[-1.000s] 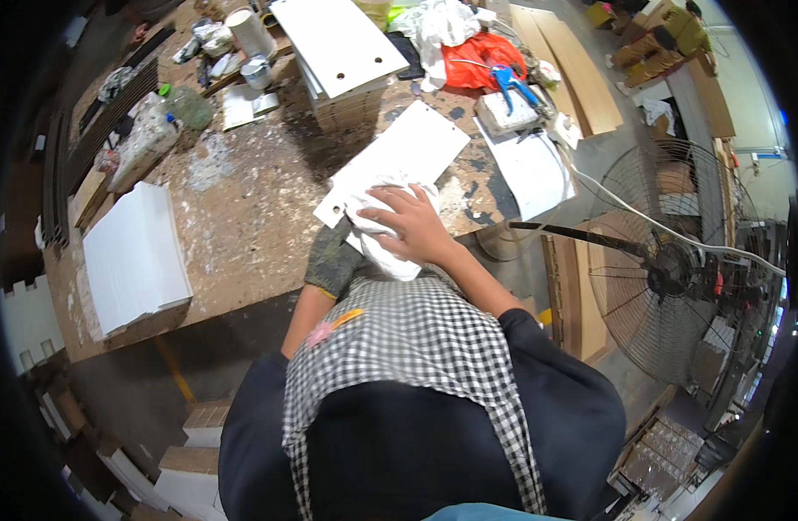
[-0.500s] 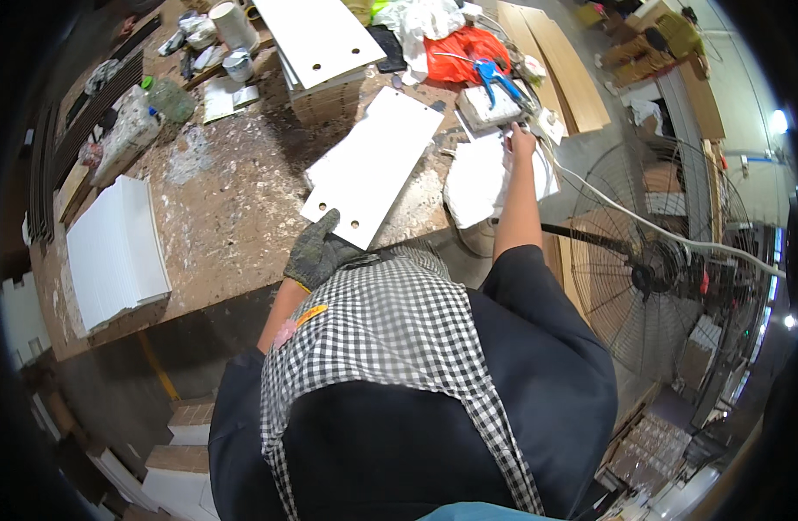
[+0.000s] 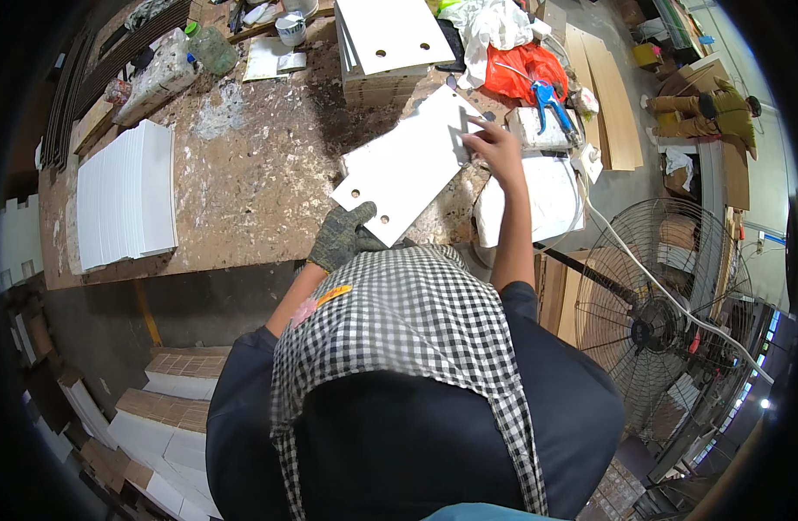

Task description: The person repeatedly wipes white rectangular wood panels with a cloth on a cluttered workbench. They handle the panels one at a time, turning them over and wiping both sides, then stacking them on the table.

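A white panel (image 3: pixel 412 165) lies slanted in front of me, with two round holes near its close end. Another white piece shows partly from under its left side. My left hand (image 3: pixel 340 236), in a dark grey glove, grips the panel's near left corner, thumb on top beside the holes. My bare right hand (image 3: pixel 496 149) is over the panel's far right edge, fingers apart and bent; I see nothing between them. To its right a blue-handled glue gun (image 3: pixel 551 108) rests on a white, stained block (image 3: pixel 531 130).
A stack of white panels with holes (image 3: pixel 390 39) stands beyond. More white panels (image 3: pixel 125 200) lie fanned at left on the stained worktable (image 3: pixel 243 195). A white cloth (image 3: pixel 494 208), a red plastic bag (image 3: pixel 522 69), a cable and a large fan (image 3: pixel 651 326) are at right. Another person (image 3: pixel 712 117) is farther off.
My right hand has moved left from beside the stained block to the panel's far right edge. My left hand keeps its grip on the panel. The view has shifted somewhat.
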The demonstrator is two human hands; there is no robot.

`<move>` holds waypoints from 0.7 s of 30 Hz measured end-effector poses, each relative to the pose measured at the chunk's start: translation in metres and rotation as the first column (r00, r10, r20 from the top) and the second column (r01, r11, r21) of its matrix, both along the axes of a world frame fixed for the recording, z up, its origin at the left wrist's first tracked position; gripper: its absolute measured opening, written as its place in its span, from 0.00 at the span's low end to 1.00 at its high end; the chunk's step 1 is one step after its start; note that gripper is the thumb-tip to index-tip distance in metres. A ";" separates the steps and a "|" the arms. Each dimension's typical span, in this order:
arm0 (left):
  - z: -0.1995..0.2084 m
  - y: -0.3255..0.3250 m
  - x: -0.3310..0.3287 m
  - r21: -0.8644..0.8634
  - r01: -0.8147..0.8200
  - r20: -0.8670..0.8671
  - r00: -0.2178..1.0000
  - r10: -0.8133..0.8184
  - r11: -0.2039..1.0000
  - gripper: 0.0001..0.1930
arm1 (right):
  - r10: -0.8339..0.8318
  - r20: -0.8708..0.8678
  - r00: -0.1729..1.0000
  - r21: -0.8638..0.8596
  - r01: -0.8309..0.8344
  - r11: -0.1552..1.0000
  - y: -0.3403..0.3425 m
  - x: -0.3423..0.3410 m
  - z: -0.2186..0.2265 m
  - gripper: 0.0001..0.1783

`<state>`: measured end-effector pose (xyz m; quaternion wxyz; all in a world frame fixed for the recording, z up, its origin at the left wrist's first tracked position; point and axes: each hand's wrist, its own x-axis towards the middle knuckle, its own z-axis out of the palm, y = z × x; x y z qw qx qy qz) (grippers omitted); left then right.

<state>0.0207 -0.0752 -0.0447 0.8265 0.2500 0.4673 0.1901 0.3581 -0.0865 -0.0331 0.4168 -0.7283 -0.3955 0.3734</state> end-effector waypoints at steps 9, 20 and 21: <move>0.002 0.003 -0.002 -0.019 -0.006 0.001 1.000 0.006 1.000 0.20 | 0.116 0.377 0.919 -0.236 -0.026 0.971 0.037 -0.030 0.006 0.24; 0.001 0.008 -0.004 -0.043 0.022 0.038 0.999 -0.020 0.999 0.20 | 0.170 0.280 0.945 -0.270 -0.092 0.958 0.037 -0.029 0.000 0.22; -0.017 0.005 -0.008 0.206 0.093 -0.014 0.996 -0.092 0.974 0.20 | 0.129 0.323 0.938 -0.264 -0.041 0.964 0.038 -0.028 -0.001 0.22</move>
